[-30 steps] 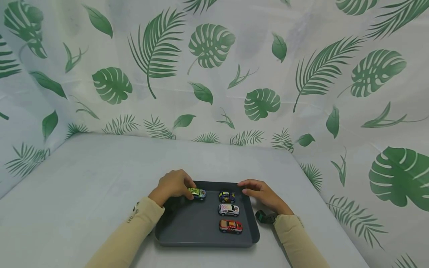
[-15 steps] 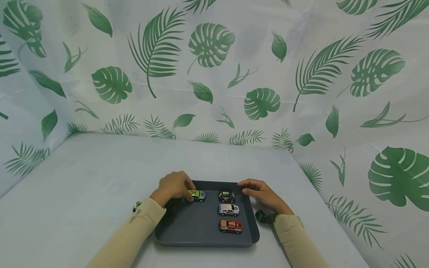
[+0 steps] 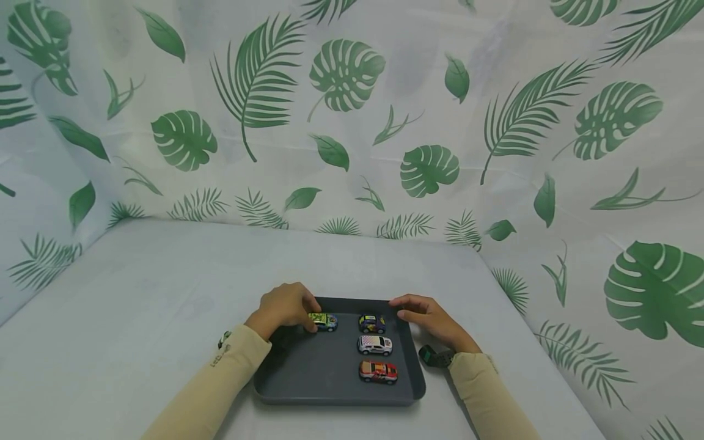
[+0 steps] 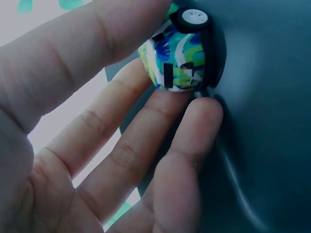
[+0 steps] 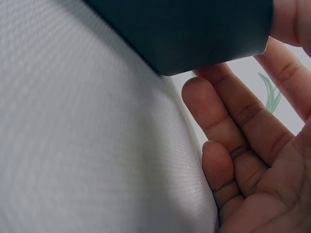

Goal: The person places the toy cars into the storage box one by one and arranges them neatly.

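A green and yellow toy car [image 3: 326,321] stands in the far left part of a grey tray [image 3: 308,382]. My left hand [image 3: 285,307] pinches the car's left end between thumb and fingers. Close up in the left wrist view, the patterned end of the car [image 4: 177,63] and one wheel show; the thumb covers part of it. At the tray's far right corner, my right hand [image 3: 434,319] holds the rim. Its thumb lies against the tray wall [image 5: 214,34] in the right wrist view, with the other fingers around the corner.
On the tray's right side, a dark blue and yellow toy car [image 3: 372,323], a white one [image 3: 375,344] and a red one [image 3: 378,371] form a column. The tray sits on a white-covered table [image 3: 165,293]. A leaf-printed cloth [image 3: 352,153] rises behind and at the sides.
The green toy car and the left hand have shifted very slightly toward the near side. The right hand stays at the tray corner, and the other cars have not moved.
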Tool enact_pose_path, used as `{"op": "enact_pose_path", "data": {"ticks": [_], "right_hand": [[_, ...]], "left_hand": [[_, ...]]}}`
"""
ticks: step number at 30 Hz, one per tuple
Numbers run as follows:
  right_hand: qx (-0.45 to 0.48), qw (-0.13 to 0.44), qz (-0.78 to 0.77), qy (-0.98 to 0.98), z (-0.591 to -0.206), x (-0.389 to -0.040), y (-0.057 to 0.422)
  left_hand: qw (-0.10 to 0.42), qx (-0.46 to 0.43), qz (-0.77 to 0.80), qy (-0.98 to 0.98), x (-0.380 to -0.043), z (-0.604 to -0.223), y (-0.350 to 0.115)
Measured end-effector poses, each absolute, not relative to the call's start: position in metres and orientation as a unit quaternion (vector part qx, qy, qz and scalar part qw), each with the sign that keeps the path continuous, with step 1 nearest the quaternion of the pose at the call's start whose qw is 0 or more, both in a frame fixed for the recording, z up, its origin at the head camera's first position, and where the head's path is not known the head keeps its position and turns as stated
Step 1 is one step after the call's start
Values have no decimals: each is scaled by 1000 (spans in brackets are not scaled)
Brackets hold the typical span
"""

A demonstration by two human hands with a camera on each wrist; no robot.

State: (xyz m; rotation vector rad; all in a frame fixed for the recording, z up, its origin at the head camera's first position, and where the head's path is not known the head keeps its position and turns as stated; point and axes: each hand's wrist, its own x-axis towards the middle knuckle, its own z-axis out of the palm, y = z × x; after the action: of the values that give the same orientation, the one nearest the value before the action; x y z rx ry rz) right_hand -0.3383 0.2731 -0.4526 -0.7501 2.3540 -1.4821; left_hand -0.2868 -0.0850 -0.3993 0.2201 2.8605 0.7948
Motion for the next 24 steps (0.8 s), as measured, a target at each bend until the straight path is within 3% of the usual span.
{"op": "enact_pose_path", "data": {"ticks": [24], "right_hand": [[-260,125,-508,812,-454,-339,273]], "left_hand": [[87,131,309,938,-273,-381,-113]]}}
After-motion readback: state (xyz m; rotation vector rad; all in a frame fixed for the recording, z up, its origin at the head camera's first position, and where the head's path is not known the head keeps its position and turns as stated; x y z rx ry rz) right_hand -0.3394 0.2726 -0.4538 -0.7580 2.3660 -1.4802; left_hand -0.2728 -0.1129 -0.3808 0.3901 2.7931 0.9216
